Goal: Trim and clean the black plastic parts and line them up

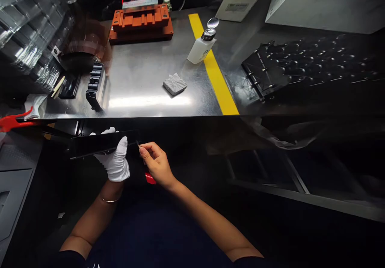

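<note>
My left hand [116, 161], in a white glove, grips a long, flat, glossy black panel [96, 144] in front of the bench edge. The glove's thumb lies over the near side and some fingertips show behind the far side. My bare right hand [156, 163] is closed in a pinch on a slim red-handled tool [150, 178]. Its thin tip reaches the panel's right end; whether it touches cannot be made out. Most of the handle is hidden by the hand.
On the metal bench [135, 67] are a folded grey cloth [175, 84], a white pump bottle [201, 49], a ribbed black part [96, 85] and an orange fixture [141, 21]. Yellow tape [215, 73] crosses it. Black moulded parts [300, 61] lie right; red-handled pliers [16, 120] left.
</note>
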### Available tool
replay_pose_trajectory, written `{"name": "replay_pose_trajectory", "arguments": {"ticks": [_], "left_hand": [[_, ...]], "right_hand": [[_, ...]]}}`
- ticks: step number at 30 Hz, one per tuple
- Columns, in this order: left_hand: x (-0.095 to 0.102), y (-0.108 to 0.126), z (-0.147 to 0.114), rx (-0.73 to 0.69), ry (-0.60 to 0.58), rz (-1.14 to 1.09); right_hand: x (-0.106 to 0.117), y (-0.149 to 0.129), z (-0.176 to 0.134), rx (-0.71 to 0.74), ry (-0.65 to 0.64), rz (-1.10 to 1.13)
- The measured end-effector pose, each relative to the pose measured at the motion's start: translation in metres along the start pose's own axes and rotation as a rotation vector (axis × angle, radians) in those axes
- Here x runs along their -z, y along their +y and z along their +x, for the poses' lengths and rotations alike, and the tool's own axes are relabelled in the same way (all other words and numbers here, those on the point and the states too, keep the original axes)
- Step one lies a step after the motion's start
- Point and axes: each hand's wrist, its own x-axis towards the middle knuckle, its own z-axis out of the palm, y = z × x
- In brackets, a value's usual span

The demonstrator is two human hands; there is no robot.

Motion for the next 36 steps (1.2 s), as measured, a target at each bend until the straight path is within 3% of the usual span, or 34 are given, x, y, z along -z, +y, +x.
{"name": "replay_pose_trajectory", "arguments": {"ticks": [3,8,15,17,20,22,25,29,36], "left_hand": [[0.001,-0.004,0.001,-0.103,0.050,-0.024],[0.002,-0.010,0.003,-0.104,0.034,0.075],[0.000,0.028,0.012,0.020,0.120,-0.225],[0.000,0.032,0.014,0.086,0.127,-0.225],[0.000,0.026,0.012,0.187,0.117,-0.217],[0.000,0.021,0.008,0.201,0.086,-0.226],[0.001,0.019,0.004,0.203,0.060,-0.223],[0.003,0.022,0.004,0.224,0.041,-0.214],[0.015,0.026,0.013,0.312,-0.070,-0.146]], "right_hand": [[-0.003,0.004,0.003,0.020,0.049,0.004],[0.000,0.020,0.004,0.046,0.109,-0.046],[0.030,0.054,0.002,-0.067,0.184,-0.069],[0.034,0.047,0.000,-0.040,0.171,-0.081],[0.032,0.023,-0.001,0.160,0.112,-0.161],[0.029,0.006,0.000,0.319,0.048,-0.224],[0.028,-0.010,0.002,0.435,-0.034,-0.269],[0.031,-0.015,0.005,0.467,-0.060,-0.314],[0.037,-0.006,0.017,0.439,0.010,-0.339]]}}
